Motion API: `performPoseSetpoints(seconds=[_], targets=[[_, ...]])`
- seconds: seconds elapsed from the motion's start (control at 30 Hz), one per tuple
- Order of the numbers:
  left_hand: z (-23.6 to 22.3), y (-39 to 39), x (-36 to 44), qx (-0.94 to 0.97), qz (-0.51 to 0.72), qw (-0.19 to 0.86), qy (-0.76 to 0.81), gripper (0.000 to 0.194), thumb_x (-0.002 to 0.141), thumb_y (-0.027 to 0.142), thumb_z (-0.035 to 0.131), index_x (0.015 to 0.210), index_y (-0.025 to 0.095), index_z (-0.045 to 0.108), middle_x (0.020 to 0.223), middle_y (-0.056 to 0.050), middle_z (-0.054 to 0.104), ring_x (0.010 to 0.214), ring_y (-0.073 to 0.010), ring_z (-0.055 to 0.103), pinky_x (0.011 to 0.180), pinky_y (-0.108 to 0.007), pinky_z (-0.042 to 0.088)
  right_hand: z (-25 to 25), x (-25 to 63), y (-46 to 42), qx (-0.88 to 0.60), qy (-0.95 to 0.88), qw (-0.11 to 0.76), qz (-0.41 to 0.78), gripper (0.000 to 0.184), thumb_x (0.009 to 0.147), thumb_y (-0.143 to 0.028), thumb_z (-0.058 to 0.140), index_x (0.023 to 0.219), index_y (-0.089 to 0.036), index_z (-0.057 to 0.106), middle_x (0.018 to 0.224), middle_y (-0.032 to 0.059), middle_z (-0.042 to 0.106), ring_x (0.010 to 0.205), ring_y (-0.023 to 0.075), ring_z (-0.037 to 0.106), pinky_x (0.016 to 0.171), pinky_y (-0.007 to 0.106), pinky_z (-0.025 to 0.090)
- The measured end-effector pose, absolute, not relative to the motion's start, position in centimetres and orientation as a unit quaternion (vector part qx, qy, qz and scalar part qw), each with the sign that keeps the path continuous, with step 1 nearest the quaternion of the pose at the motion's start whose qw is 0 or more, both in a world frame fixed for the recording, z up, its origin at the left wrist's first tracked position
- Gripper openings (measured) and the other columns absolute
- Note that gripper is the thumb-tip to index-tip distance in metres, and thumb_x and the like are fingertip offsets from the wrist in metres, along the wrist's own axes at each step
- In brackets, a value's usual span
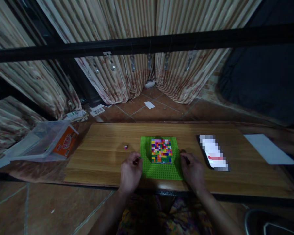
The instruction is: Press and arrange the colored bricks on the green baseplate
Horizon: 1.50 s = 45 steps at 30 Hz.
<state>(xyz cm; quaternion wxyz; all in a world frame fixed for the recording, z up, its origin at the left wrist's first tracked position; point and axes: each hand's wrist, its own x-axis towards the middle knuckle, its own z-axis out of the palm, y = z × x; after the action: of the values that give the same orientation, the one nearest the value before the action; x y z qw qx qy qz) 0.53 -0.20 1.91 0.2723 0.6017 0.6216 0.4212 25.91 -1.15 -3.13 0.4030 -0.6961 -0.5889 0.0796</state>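
Note:
A bright green studded baseplate lies on the wooden board. Toward its back stands a square block of small multicoloured toy bricks, packed tightly together. My left hand is at the plate's left edge with fingers curled in a pinch; a speck of green shows by the fingertips, too small to name. At the right edge, my right hand is likewise closed, thumb and forefinger together. What it holds, if anything, is hidden. A tiny pink-and-white piece sits on the wood beyond my left hand.
A phone with a lit screen lies right of my right hand. White paper overlaps the board's right end. At far left stands a clear plastic box with an orange label. A dark metal bar crosses in front of the striped curtains.

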Motion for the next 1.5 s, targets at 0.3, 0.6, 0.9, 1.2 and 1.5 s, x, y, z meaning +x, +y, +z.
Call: performPoseSetpoints(seconds=[0.3,0.6,0.9,1.2,1.5], targets=[[2.9,0.2,3.7,0.680,0.415,0.283,0.534,0.010,0.085,0.016,0.057,0.089,0.021,0.065,0.086,-0.001,0.068,0.079,-0.0134,0.066,0.073,-0.025,0.052,-2.5,25.7,-1.2,-0.693,-0.590,0.405,0.087,0.027,0.089,-0.033,0.045,0.090,-0.019,0.067,0.092,0.0095,0.069,0.080,0.0210,0.065,0.069,0.031,0.049],[2.5,1.0,4.2,0.723,0.408,0.195,0.523,0.013,0.084,0.014,0.061,0.086,0.023,0.070,0.097,-0.002,0.065,0.090,-0.0144,0.064,0.083,-0.028,0.052,-2.6,25.7,-1.1,-0.692,-0.585,0.412,0.096,0.026,0.089,-0.031,0.045,0.091,-0.019,0.067,0.093,0.0096,0.069,0.082,0.0215,0.066,0.072,0.032,0.050],[1.9,1.4,4.4,0.700,0.442,0.208,0.521,0.008,0.082,0.021,0.067,0.084,0.025,0.074,0.094,-0.003,0.066,0.091,-0.0162,0.062,0.085,-0.033,0.052,-2.7,25.8,-1.2,-0.694,-0.588,0.406,0.084,0.026,0.088,-0.032,0.045,0.090,-0.019,0.068,0.091,0.0092,0.070,0.079,0.0210,0.066,0.070,0.032,0.050],[1.0,1.7,4.7,0.664,0.466,0.256,0.525,0.008,0.078,0.020,0.071,0.082,0.026,0.075,0.095,-0.002,0.064,0.093,-0.0162,0.062,0.087,-0.033,0.051,-2.7,25.8,-1.2,-0.692,-0.591,0.406,0.084,0.025,0.088,-0.031,0.045,0.090,-0.019,0.067,0.091,0.0088,0.069,0.080,0.0208,0.066,0.070,0.031,0.050],[0.7,2.0,4.2,0.655,0.456,0.305,0.519,0.018,0.076,0.018,0.072,0.093,0.025,0.074,0.102,-0.004,0.065,0.103,-0.0183,0.062,0.095,-0.035,0.049,-2.9,25.9,-1.2,-0.692,-0.590,0.406,0.088,0.025,0.089,-0.031,0.046,0.091,-0.019,0.067,0.093,0.0094,0.069,0.082,0.0216,0.066,0.072,0.032,0.050]])
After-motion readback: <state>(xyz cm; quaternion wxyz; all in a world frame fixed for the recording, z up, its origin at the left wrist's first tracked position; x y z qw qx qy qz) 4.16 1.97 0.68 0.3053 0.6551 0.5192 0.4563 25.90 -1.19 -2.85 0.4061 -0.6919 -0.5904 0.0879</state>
